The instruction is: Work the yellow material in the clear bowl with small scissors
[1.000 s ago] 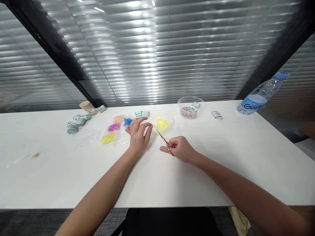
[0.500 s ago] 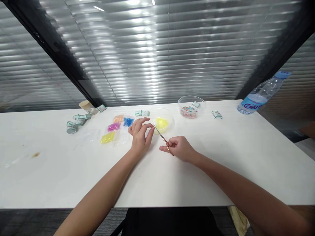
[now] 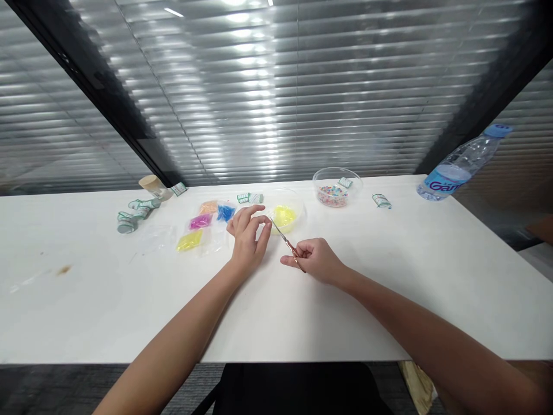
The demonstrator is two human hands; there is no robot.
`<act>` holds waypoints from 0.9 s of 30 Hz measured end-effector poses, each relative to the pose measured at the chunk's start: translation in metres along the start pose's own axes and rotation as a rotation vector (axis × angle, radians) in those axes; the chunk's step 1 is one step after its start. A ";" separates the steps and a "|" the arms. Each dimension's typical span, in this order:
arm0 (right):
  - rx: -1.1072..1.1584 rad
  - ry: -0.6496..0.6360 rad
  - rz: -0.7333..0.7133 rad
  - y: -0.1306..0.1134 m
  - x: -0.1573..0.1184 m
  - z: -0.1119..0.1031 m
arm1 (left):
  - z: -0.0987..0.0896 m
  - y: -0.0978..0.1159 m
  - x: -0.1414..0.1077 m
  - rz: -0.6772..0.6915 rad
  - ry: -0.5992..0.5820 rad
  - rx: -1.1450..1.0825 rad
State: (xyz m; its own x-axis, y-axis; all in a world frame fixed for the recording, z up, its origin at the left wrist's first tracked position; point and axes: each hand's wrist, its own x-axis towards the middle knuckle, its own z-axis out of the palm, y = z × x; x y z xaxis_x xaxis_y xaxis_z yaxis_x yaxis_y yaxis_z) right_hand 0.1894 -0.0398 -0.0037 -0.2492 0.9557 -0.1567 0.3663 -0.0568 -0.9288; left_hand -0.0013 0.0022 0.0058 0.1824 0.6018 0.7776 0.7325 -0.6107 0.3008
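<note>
Right grip (image 3: 319,260) is closed round the handles of the scissors (image 3: 288,244), its thumb stuck out beside the near loop, the blades looking almost together; left grip (image 3: 245,248) has thumb and forefinger close at the tips, the other fingers spread, and whether it pinches anything thin there I cannot tell. Left grip has just edged toward the right edge of the counter (image 3: 367,311), a small shift that leaves its fingertips beside the blade tips, so the two hands seem to be at work on one tiny spot. The scissors hang over the middle of the counter, a little nearer its far edge, slanting from the right hand toward that edge. Just beyond their tips is a clear bowl (image 3: 302,212) with yellow bits (image 3: 284,215) in it. Toward the left edge lies the blue packet (image 3: 225,212), partly covered by the left hand a second ago and now showing whole; the pink packet (image 3: 201,222) lies just beyond it, unmoved. Near the far edge, the beads (image 3: 332,197) are as they were, and so is the bottle (image 3: 447,176) at the far right corner.
</note>
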 end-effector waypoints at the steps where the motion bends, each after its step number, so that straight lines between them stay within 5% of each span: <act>1: -0.004 0.000 0.001 0.000 0.000 0.000 | 0.000 0.000 0.000 0.000 -0.001 -0.002; 27: 0.127 -0.074 0.045 -0.004 0.003 -0.009 | 0.004 -0.003 0.000 0.002 0.025 0.058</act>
State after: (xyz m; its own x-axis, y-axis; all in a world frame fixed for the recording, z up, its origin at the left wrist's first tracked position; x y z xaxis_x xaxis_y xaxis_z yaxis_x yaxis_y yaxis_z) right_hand 0.1954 -0.0338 0.0030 -0.3026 0.9276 -0.2189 0.2635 -0.1393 -0.9545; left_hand -0.0007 0.0061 0.0029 0.1679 0.5873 0.7918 0.7692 -0.5803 0.2674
